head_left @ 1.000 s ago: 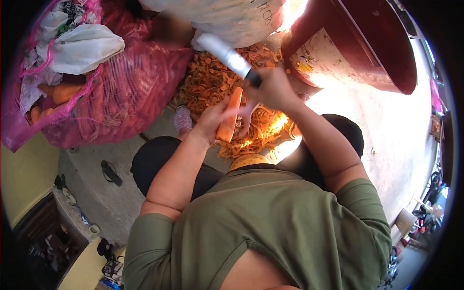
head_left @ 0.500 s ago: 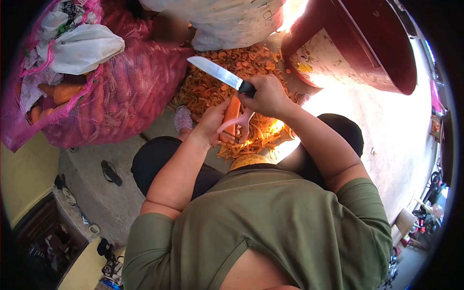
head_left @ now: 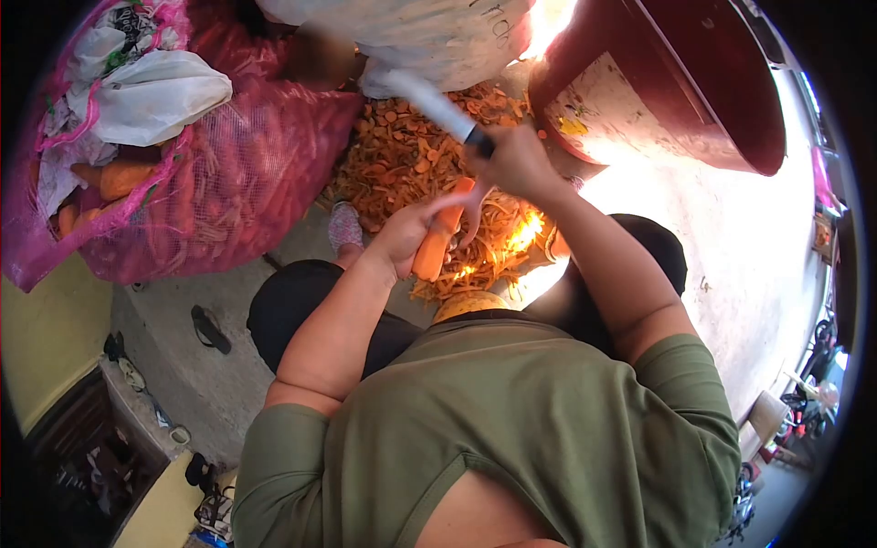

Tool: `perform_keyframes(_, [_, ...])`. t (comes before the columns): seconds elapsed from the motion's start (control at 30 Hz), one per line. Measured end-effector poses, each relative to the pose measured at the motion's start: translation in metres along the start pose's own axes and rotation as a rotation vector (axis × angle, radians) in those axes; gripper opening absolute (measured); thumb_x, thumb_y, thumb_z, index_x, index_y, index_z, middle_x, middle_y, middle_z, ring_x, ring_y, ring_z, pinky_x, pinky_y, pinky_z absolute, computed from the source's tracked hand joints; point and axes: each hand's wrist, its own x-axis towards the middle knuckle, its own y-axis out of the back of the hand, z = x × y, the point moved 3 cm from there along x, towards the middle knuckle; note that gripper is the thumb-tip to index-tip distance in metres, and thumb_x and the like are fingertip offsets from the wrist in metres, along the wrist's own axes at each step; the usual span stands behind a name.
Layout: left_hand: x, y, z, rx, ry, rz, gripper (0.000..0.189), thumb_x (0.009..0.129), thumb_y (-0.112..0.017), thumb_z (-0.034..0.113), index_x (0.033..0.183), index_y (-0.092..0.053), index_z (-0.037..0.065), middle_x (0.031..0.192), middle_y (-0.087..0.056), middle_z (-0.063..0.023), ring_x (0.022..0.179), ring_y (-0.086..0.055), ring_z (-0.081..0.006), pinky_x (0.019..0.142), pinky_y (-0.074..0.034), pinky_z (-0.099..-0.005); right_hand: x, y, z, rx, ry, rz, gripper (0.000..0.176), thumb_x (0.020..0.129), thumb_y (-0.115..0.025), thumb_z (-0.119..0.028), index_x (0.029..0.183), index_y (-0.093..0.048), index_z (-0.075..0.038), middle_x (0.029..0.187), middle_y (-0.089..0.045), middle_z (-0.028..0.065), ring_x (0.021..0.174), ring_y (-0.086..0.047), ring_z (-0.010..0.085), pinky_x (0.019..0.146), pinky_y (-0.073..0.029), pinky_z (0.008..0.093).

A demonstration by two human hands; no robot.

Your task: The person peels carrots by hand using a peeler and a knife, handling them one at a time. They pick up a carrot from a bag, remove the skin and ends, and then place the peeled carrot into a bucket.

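My left hand is closed around a peeled carrot, which tilts up and away from me. In my right hand are two tools at once: a knife with a black handle, and a pink peeler. The knife blade points up and to the left, blurred by motion. The peeler hangs below my right fingers, its head at the upper part of the carrot. Underneath both hands lies a heap of carrot peelings and cut slices.
A pink mesh sack full of carrots stands at left. A white sack is beyond the peelings, and a large red tub stands at upper right. A dark sandal lies on the floor at left.
My right hand has moved slightly right with the knife and peeler. The peeler has shifted from across the carrot's lower part toward its upper end. My left hand stays nearly in place.
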Motion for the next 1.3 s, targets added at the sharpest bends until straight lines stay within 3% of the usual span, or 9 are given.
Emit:
perform_keyframes(0.17, [-0.002, 0.010, 0.001, -0.025, -0.033, 0.019, 0.041, 0.087, -0.042, 0.043, 0.106, -0.048, 0.007, 0.076, -0.050, -0.0015, 0.062, -0.050, -0.0111, 0.050, -0.044, -0.0240, 0.026, 0.040, 0.046, -0.235, -0.242, 0.269, 0.034, 0.072, -0.057, -0.042, 0.080, -0.065, -0.010, 0.067, -0.061, 0.0115, 0.067, -0.061, 0.0277, 0.064, -0.047, 0.0395])
perform_keyframes(0.27, [-0.008, 0.008, 0.012, 0.121, -0.116, 0.055, 0.036, 0.087, -0.046, 0.037, 0.107, -0.047, 0.006, 0.074, -0.049, -0.0003, 0.061, -0.049, -0.0087, 0.052, -0.043, -0.0226, 0.010, 0.033, 0.036, -0.251, -0.234, 0.147, 0.039, 0.074, -0.054, -0.047, 0.083, -0.063, -0.010, 0.070, -0.062, 0.0111, 0.069, -0.061, 0.0284, 0.065, -0.047, 0.0399])
perform_keyframes(0.4, [0.000, 0.021, 0.013, 0.384, -0.255, 0.213, 0.030, 0.086, -0.052, 0.027, 0.107, -0.048, 0.005, 0.071, -0.048, 0.0001, 0.062, -0.047, -0.0074, 0.054, -0.041, -0.0225, -0.034, 0.001, 0.001, -0.347, 0.005, -0.104, 0.031, 0.078, -0.055, -0.038, 0.082, -0.055, -0.007, 0.070, -0.060, 0.0119, 0.070, -0.059, 0.0288, 0.062, -0.046, 0.0402])
perform_keyframes(0.53, [0.003, 0.022, 0.013, 0.539, -0.296, 0.361, 0.028, 0.086, -0.053, 0.022, 0.105, -0.048, 0.003, 0.068, -0.048, 0.0002, 0.059, -0.046, -0.0080, 0.053, -0.040, -0.0232, -0.048, -0.009, 0.007, -0.459, 0.101, -0.094, 0.028, 0.078, -0.056, -0.035, 0.080, -0.053, -0.007, 0.070, -0.058, 0.0109, 0.071, -0.058, 0.0283, 0.061, -0.045, 0.0400])
perform_keyframes(0.97, [0.006, 0.016, 0.022, 0.592, -0.255, 0.408, 0.027, 0.086, -0.051, 0.023, 0.103, -0.049, 0.002, 0.067, -0.049, -0.0013, 0.055, -0.046, -0.0097, 0.049, -0.039, -0.0256, -0.060, -0.010, 0.001, -0.453, 0.147, -0.087, 0.030, 0.078, -0.056, -0.030, 0.076, -0.049, -0.002, 0.068, -0.056, 0.0170, 0.069, -0.056, 0.0331, 0.060, -0.045, 0.0403])
perform_keyframes(1.03, [0.006, 0.015, 0.022, 0.580, -0.257, 0.415, 0.027, 0.086, -0.052, 0.024, 0.101, -0.049, 0.002, 0.067, -0.050, -0.0017, 0.055, -0.046, -0.0100, 0.049, -0.039, -0.0262, -0.058, -0.012, 0.003, -0.432, 0.153, -0.138, 0.038, 0.071, -0.061, -0.036, 0.077, -0.049, -0.001, 0.067, -0.057, 0.0170, 0.066, -0.058, 0.0331, 0.056, -0.046, 0.0401])
perform_keyframes(1.07, [0.006, 0.015, 0.022, 0.612, -0.253, 0.432, 0.027, 0.086, -0.052, 0.024, 0.100, -0.049, 0.002, 0.067, -0.050, -0.0029, 0.056, -0.048, -0.0106, 0.050, -0.040, -0.0268, -0.057, -0.014, 0.004, -0.421, 0.155, -0.163, 0.043, 0.068, -0.064, -0.039, 0.078, -0.049, -0.001, 0.066, -0.057, 0.0170, 0.065, -0.058, 0.0331, 0.055, -0.046, 0.0399])
perform_keyframes(1.23, [0.011, 0.016, 0.020, 0.834, -0.276, 0.518, 0.029, 0.084, -0.053, 0.023, 0.105, -0.050, 0.003, 0.063, -0.049, -0.0039, 0.052, -0.049, -0.0156, 0.051, -0.042, -0.0287, -0.044, -0.029, 0.018, -0.356, 0.071, -0.225, 0.022, 0.072, -0.058, -0.020, 0.079, -0.051, -0.001, 0.070, -0.059, 0.0170, 0.067, -0.060, 0.0329, 0.057, -0.046, 0.0409])
perform_keyframes(1.3, [0.005, -0.002, 0.019, 1.173, -0.520, 0.413, 0.031, 0.083, -0.055, 0.024, 0.104, -0.050, 0.002, 0.064, -0.050, -0.0081, 0.056, -0.051, -0.0248, 0.057, -0.043, -0.0339, -0.039, -0.041, 0.032, -0.342, 0.083, -0.232, 0.019, 0.074, -0.056, -0.019, 0.080, -0.052, -0.002, 0.072, -0.060, 0.0171, 0.071, -0.060, 0.0326, 0.059, -0.046, 0.0414])
